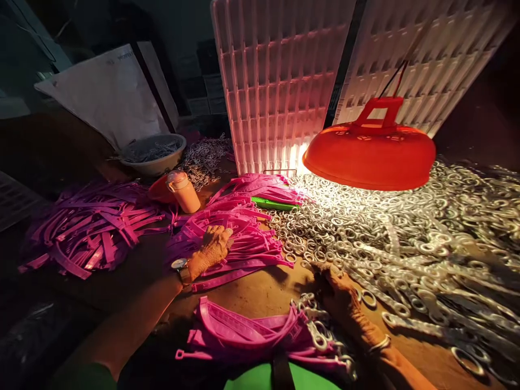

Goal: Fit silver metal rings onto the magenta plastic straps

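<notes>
My left hand [215, 246], with a watch on its wrist, rests on the middle pile of pink plastic straps [255, 249]. Its fingers are curled in around a pink strap. To the right, my right hand [335, 290] is at the near edge of a wide heap of silvery ring-ended metal pieces [377, 233]. Its fingers are bent together in shadow, and what they hold is hidden. Close to my body lies a bunch of pink straps [244, 330] with metal ring pieces [319, 336] at their right ends.
A red lamp [369, 157] hangs over the metal heap. An orange bottle [183, 192] stands between the middle straps and another pink strap pile [93, 227]. Behind are a basin of metal parts [156, 162] and upright white ribbed panels [280, 81]. A green piece [274, 204] lies among the straps.
</notes>
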Available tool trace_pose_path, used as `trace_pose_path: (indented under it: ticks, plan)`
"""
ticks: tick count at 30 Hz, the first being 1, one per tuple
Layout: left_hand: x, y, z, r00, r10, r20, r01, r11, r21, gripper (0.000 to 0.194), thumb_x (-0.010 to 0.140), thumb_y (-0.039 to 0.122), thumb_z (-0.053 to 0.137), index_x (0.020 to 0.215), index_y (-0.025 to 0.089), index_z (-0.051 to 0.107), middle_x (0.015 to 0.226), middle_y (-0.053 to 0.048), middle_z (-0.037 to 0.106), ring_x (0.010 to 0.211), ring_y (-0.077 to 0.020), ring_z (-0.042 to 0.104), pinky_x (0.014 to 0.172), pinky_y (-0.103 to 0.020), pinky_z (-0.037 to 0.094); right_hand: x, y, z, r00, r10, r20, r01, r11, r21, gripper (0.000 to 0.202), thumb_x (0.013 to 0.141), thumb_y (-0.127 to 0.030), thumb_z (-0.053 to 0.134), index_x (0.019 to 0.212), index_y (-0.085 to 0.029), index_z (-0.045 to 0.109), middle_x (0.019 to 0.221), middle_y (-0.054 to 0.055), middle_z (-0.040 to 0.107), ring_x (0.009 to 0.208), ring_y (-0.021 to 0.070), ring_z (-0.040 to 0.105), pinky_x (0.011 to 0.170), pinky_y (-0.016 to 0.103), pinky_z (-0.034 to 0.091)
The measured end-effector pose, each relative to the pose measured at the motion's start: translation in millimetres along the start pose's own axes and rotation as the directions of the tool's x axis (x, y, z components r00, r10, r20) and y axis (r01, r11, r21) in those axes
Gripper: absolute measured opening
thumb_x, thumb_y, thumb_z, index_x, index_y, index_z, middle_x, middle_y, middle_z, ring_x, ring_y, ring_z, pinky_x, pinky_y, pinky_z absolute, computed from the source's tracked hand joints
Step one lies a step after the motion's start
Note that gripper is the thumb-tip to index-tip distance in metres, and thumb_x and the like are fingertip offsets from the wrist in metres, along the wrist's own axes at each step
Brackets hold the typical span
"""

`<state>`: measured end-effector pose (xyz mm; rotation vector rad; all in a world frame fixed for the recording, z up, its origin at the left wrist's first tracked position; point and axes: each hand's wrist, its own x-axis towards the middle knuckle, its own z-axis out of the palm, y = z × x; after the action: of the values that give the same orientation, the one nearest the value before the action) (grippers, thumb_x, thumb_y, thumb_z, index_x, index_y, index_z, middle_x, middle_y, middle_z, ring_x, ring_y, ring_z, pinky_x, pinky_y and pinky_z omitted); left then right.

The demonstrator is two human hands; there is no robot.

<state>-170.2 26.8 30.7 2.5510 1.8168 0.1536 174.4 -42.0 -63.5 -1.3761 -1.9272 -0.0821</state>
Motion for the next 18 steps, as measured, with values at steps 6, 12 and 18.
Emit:
trace_pose_path:
  ticks: [6,12,18]
  plan:
    - [-5.9,7.0,0.7,0.997,0.003,0.078,-0.004,1.000,0.018,0.024,0.080,0.008,0.044,0.087,0.012,0.066,0.088,-0.011,0.063,0.085,-0.0227,0.056,0.081,-0.036,0.038,-1.2,0.1,1.1,0.999,0.024,-0.027,-0.024,1.000,-0.010,0.022,0.066,-0.011,0.045,0.078,-0.021,0.060,0.073,0.007,0.065,0.066,0.0206,0.059,0.060,0.028,0.047]
    - [-19.7,20.0,-3.2,0.996,-0.027,0.087,0.027,1.000,-0.002,0.027,0.090,0.021,0.041,0.092,0.015,0.067,0.093,-0.011,0.065,0.089,-0.0243,0.058,0.084,-0.039,0.038,1.2,-4.9,-2.0,1.000,-0.019,-0.008,0.018,0.999,-0.045,0.021,0.066,-0.011,0.045,0.079,-0.020,0.059,0.072,0.006,0.065,0.065,0.0196,0.058,0.060,0.027,0.045]
    - [-30.5,31.8,-12.4,0.988,-0.065,0.139,0.069,0.997,-0.025,0.034,0.085,0.032,0.057,0.109,0.010,0.066,0.113,-0.017,0.063,0.106,-0.0303,0.055,0.096,-0.042,0.038,3.0,-9.0,-3.2,0.995,-0.078,-0.057,0.074,0.995,-0.067,0.021,0.072,-0.012,0.043,0.084,-0.018,0.060,0.073,0.008,0.065,0.067,0.0214,0.058,0.062,0.030,0.046]
